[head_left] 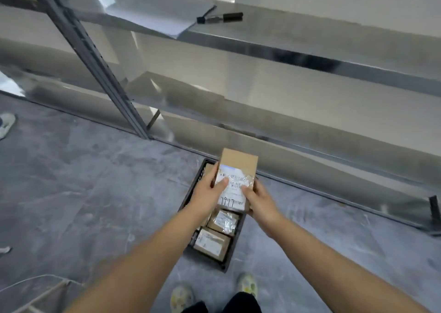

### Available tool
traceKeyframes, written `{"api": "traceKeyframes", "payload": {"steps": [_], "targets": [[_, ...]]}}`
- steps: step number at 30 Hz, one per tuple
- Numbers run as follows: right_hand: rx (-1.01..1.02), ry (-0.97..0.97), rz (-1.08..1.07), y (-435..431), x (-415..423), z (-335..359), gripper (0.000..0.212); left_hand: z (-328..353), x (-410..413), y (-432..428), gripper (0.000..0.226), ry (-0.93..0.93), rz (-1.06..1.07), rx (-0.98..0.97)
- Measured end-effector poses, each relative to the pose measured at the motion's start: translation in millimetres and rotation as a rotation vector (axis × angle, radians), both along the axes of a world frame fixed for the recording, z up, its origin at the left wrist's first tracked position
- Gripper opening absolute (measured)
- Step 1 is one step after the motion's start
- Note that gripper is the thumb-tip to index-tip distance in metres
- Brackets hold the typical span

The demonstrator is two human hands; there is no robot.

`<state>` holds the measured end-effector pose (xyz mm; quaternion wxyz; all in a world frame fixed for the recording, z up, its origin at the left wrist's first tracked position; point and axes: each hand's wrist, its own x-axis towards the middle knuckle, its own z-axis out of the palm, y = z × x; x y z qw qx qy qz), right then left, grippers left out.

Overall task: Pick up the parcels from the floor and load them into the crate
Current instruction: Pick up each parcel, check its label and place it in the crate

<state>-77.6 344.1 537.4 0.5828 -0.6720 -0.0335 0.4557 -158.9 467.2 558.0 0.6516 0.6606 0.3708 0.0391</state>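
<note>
A brown cardboard parcel with a white shipping label is held above the black crate on the grey floor. My left hand grips its left edge, thumb lying on the label. My right hand grips its lower right corner. Inside the crate lie two smaller labelled parcels, one behind the other. The crate's far end is hidden behind the held parcel and my hands.
Metal shelving runs across the back, with a grey upright post slanting down to the floor. A black marker and white paper lie on an upper shelf. My shoes stand just before the crate. Another person's shoe is at the left.
</note>
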Motion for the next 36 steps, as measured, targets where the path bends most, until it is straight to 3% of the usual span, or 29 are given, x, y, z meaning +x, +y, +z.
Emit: {"api": "traceKeyframes", "payload": {"steps": [12,15,18,23,36], "targets": [[-0.305,0.141,-0.117,49,-3,-294,0.047,-310,24,64,0.047,0.325,-0.114,-0.342],[-0.402,0.158,-0.081,56,-2,-356,0.048,-374,21,75,0.043,0.407,-0.122,-0.432],[-0.475,0.177,-0.011,57,0,-401,0.047,-428,17,73,0.055,0.462,-0.097,-0.473],[-0.537,0.215,-0.023,58,0,-445,0.053,-473,20,57,0.066,0.546,-0.069,-0.521],[-0.453,0.39,-0.086,71,24,-460,0.077,-475,45,63,0.069,0.552,-0.096,-0.38]]}}
